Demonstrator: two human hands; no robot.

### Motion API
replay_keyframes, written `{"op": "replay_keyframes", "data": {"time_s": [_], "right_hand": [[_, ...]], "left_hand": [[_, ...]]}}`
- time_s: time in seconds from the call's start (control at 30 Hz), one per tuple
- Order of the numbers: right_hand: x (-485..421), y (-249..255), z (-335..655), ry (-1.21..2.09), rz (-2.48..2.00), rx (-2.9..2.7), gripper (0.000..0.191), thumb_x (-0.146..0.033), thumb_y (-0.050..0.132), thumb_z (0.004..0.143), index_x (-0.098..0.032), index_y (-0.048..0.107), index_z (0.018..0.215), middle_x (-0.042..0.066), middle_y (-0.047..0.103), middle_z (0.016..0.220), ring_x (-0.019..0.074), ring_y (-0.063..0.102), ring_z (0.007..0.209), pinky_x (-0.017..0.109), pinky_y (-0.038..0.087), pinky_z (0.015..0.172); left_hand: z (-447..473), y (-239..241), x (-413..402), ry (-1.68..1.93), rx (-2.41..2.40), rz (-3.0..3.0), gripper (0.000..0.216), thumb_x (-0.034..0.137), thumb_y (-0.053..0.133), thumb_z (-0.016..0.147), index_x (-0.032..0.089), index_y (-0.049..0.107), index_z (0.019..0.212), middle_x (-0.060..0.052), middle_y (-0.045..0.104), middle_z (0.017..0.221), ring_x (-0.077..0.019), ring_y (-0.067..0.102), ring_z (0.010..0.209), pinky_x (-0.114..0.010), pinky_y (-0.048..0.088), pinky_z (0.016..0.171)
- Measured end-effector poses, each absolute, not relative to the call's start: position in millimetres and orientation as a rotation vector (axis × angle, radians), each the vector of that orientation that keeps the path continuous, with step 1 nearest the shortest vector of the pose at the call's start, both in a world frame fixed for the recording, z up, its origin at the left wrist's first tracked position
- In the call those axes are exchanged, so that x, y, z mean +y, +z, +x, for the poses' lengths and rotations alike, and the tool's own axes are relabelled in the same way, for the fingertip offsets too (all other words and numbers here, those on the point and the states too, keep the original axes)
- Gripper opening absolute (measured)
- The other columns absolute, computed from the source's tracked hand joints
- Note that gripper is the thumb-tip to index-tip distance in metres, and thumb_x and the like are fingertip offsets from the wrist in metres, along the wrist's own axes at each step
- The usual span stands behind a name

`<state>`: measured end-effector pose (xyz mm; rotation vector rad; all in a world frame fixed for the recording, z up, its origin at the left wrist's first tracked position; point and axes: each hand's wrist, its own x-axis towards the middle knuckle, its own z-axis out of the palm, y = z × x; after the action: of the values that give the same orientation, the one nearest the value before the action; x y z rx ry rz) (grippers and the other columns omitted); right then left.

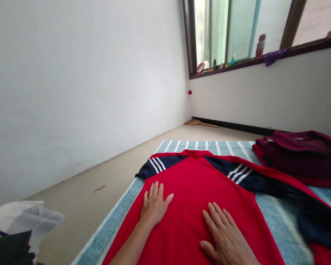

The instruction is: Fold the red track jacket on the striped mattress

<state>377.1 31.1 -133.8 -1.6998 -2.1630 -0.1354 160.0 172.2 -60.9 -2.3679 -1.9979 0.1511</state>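
A red jacket with navy shoulders and white stripes lies spread flat, its collar at the far end. Both my hands rest palm down on its red body. My left hand is on the left side, fingers stretched and thumb apart. Nearer to me on the right lies my right hand, also flat with fingers out. The right sleeve stretches out toward the right edge of view. On the left, the sleeve shows only a short navy part; the rest is hidden.
Under the jacket is a blue striped cloth. Folded maroon clothes are stacked at the right. White and dark fabric sits at lower left. A wall rises on the left; small bottles stand on the window sill.
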Motion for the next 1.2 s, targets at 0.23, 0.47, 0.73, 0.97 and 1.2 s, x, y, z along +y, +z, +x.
{"op": "replay_keyframes", "data": {"time_s": [0.23,0.47,0.73,0.97,1.2], "right_hand": [[32.1,-131.7,377.0,-0.166,-1.702,-2.184,0.065,-0.059,0.051,0.083,-0.018,0.049,0.133,0.017,0.041,0.138,0.0355,0.039,0.125,0.050,0.041,0.097],[31.3,-130.7,376.9,-0.173,-1.688,-2.179,0.063,-0.058,0.051,0.083,-0.018,0.050,0.133,0.017,0.041,0.137,0.0352,0.039,0.125,0.050,0.041,0.097],[31.4,-129.1,377.6,-0.198,-1.687,-2.196,0.063,-0.057,0.050,0.084,-0.016,0.050,0.132,0.018,0.041,0.136,0.0362,0.041,0.124,0.051,0.043,0.095],[30.7,-129.7,376.5,-0.134,-1.693,-2.189,0.064,-0.057,0.050,0.084,-0.017,0.048,0.134,0.018,0.039,0.138,0.0362,0.038,0.126,0.052,0.040,0.097],[31.1,-130.1,376.5,-0.139,-1.695,-2.183,0.063,-0.055,0.051,0.084,-0.018,0.048,0.134,0.016,0.040,0.139,0.0346,0.037,0.127,0.050,0.039,0.098]], "left_hand": [[160.5,-59.5,171.5,0.162,-1.993,-2.372,0.074,0.061,0.022,0.089,0.011,0.026,0.143,-0.012,0.017,0.152,-0.0245,0.010,0.140,-0.046,0.014,0.112],[161.5,-59.3,171.2,0.158,-1.989,-2.358,0.074,0.061,0.022,0.088,0.011,0.027,0.143,-0.012,0.017,0.152,-0.0248,0.011,0.140,-0.046,0.014,0.111],[160.7,-59.7,171.3,0.159,-2.003,-2.367,0.075,0.061,0.023,0.088,0.011,0.027,0.143,-0.012,0.017,0.152,-0.0249,0.011,0.140,-0.046,0.014,0.112],[161.8,-58.3,170.6,0.168,-1.998,-2.359,0.074,0.061,0.022,0.088,0.011,0.027,0.143,-0.012,0.017,0.151,-0.0248,0.010,0.140,-0.046,0.014,0.111],[161.1,-58.4,170.2,0.146,-1.990,-2.373,0.074,0.061,0.022,0.088,0.010,0.028,0.143,-0.013,0.018,0.151,-0.0252,0.011,0.140,-0.046,0.015,0.111]]}}
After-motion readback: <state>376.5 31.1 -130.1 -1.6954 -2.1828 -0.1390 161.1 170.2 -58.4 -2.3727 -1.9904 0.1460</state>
